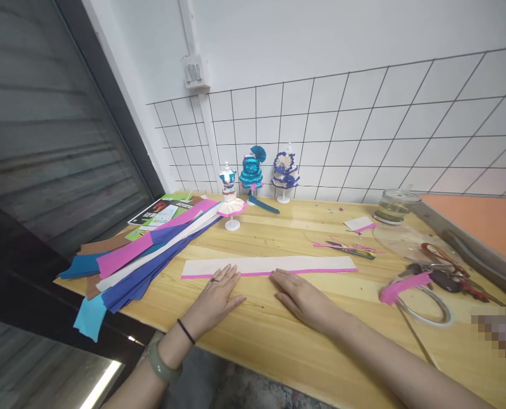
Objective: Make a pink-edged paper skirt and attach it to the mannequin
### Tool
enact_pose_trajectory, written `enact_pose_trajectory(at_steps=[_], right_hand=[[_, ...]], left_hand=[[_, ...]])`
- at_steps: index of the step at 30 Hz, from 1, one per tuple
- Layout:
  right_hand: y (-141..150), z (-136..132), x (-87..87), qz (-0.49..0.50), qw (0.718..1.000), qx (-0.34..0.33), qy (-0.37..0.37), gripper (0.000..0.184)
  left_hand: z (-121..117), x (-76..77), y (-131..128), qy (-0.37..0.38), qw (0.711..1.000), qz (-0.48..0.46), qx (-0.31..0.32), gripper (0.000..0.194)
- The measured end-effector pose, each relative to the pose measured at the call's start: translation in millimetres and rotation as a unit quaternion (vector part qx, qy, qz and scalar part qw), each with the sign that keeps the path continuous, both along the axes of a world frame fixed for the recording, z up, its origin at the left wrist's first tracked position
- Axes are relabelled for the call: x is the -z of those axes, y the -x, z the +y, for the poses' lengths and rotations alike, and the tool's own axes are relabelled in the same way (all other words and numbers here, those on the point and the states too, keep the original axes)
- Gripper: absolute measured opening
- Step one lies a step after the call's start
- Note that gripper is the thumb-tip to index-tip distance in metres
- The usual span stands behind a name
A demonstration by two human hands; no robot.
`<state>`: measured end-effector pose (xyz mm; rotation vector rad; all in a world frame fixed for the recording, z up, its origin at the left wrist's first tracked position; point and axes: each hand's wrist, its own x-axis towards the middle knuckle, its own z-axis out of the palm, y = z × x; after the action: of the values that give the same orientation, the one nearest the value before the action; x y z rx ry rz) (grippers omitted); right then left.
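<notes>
Both hands flat on table [278, 346], left hand [216, 296] and right hand [302, 297] fingertips touching white-pink strip [270, 266]; 3 dress models [253, 176] behind.

A long, flat white paper strip with a pink lower edge [270, 266] lies lengthwise across the table, touching both hands' fingertips, extending far beyond them rightward.

The paper strip [268, 266] lies on the table [278, 341]; paper sheets [142, 255] left of it, scissors [350, 250] behind-right, mannequins [253, 176] behind, keys [440, 275] right.
</notes>
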<state>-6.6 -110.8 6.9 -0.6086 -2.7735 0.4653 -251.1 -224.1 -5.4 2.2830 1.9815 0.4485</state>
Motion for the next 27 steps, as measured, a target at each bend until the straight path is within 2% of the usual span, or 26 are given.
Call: enact_pose_trajectory(at_steps=[4, 7, 10, 12, 15, 17, 20, 23, 27], right_hand=[[-2, 3, -0.9, 0.002, 1.000, 0.020, -0.006, 0.045], [-3, -1, -0.4, 0.010, 0.999, 0.023, -0.044, 0.044], [-5, -10, 3.9, 0.028, 0.996, 0.016, -0.085, 0.043], [-6, -15, 8.7, 0.036, 0.994, 0.011, -0.105, 0.040], [-8, -19, 15.0, 0.045, 0.991, 0.029, -0.121, 0.036], [-8, -19, 17.0, 0.054, 0.989, 0.044, -0.129, 0.034], [-9, -17, 18.3, 0.074, 0.985, 0.062, -0.142, 0.032], [-8, -15, 20.6, 0.082, 0.980, 0.097, -0.151, 0.031], [-6, -13, 24.1, 0.071, 0.977, 0.137, -0.145, 0.031]], left_hand=[[-4, -0.5, -1, -0.012, 1.000, -0.017, -0.006, 0.054], [2, -10.3, 2, -0.042, 0.998, -0.042, -0.031, 0.049], [27, -33.2, 10, -0.135, 0.981, -0.106, -0.091, 0.040], [51, -51.2, 19, -0.204, 0.951, -0.175, -0.150, 0.032], [86, -70.2, 31, -0.218, 0.935, -0.210, -0.185, 0.031], [98, -73.7, 37, -0.205, 0.932, -0.230, -0.192, 0.030], [93, -68.4, 41, -0.182, 0.931, -0.246, -0.199, 0.028], [74, -62.3, 45, -0.170, 0.928, -0.255, -0.213, 0.030], [53, -64.4, 60, -0.168, 0.916, -0.272, -0.240, 0.030]])
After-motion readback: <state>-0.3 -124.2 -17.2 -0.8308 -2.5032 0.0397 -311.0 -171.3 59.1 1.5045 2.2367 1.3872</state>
